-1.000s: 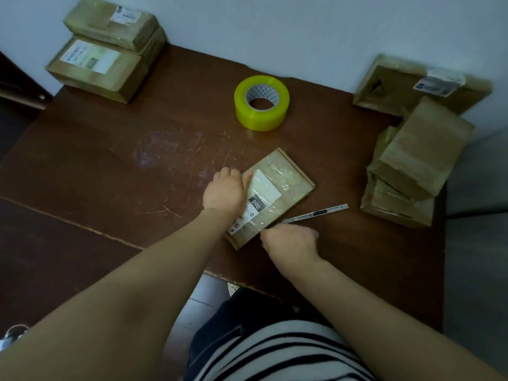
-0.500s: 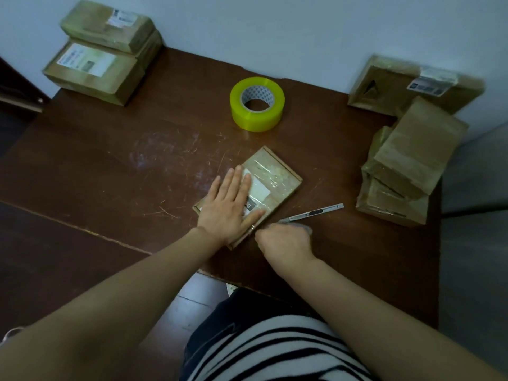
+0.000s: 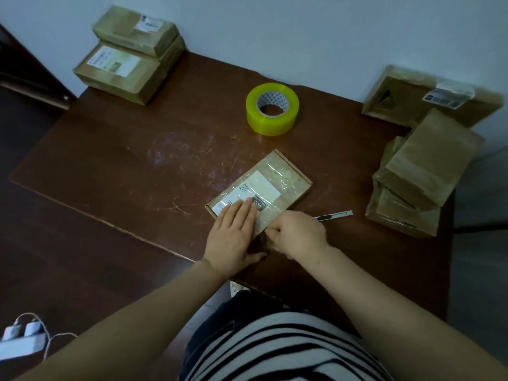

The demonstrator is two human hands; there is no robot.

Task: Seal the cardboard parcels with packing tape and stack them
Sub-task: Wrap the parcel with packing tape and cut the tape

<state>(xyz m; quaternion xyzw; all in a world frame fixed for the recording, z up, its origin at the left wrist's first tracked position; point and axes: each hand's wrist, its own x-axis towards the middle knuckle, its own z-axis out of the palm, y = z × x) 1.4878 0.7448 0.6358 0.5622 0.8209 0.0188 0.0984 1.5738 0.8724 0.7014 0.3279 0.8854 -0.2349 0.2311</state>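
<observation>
near the table's front edge, the flat cardboard parcel [image 3: 264, 188] lies under both hands. half a second ago the left hand [image 3: 233, 232] pressed flat across the label; now it has slid back to the near corner, fingers open and flat on the tape strip. the right hand [image 3: 298, 233] is curled and seems to pinch the tape's loose end at the parcel's edge, though i cannot tell for sure. smoothing looks nearly done; stacking likely follows. the tape roll [image 3: 272, 108] and box cutter [image 3: 334, 215] lie untouched on the table [image 3: 123, 171].
</observation>
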